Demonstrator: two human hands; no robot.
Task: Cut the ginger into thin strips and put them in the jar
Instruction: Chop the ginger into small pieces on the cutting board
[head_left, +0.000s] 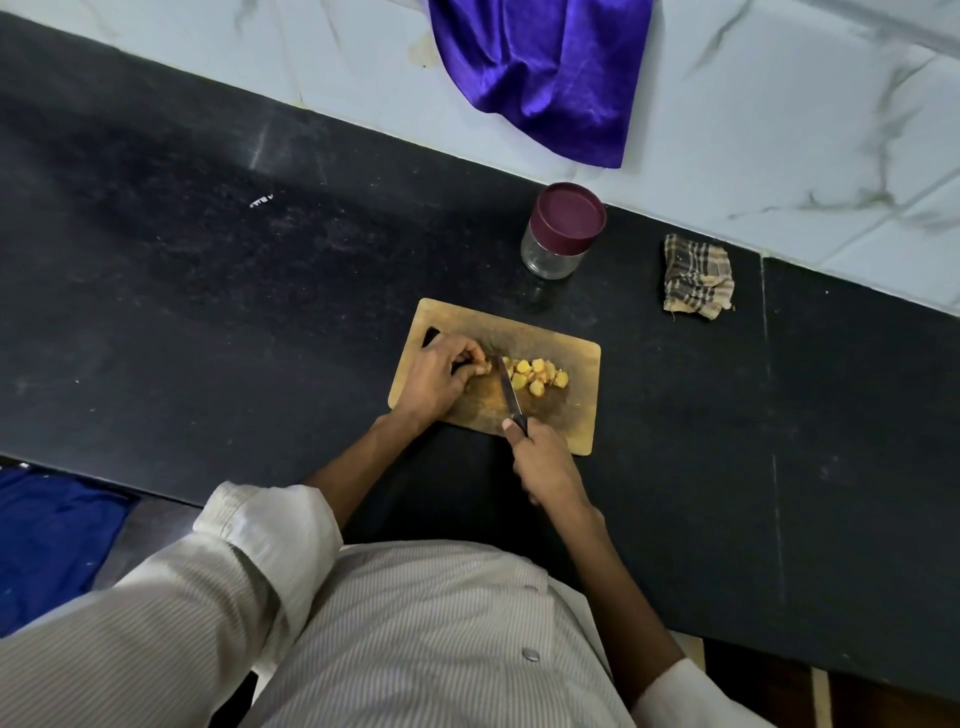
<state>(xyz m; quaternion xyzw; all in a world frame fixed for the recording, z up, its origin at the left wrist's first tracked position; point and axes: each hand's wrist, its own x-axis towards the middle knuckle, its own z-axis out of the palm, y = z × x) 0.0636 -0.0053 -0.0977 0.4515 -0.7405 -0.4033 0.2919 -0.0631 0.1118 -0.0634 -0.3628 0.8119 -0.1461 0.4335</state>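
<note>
Black counter (260, 291) carries a wooden board (571, 415) near its front edge; left hand (441, 376) pinches the ginger (485, 368) steady at the board's middle, right hand (545, 465) grips the knife (510, 391) beside cut pieces (537, 374); lidded jar (558, 234) waits behind the board's far edge

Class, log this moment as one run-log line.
step: slicing | left hand: holds ginger | right hand: grips knife | jar: lidded
</note>
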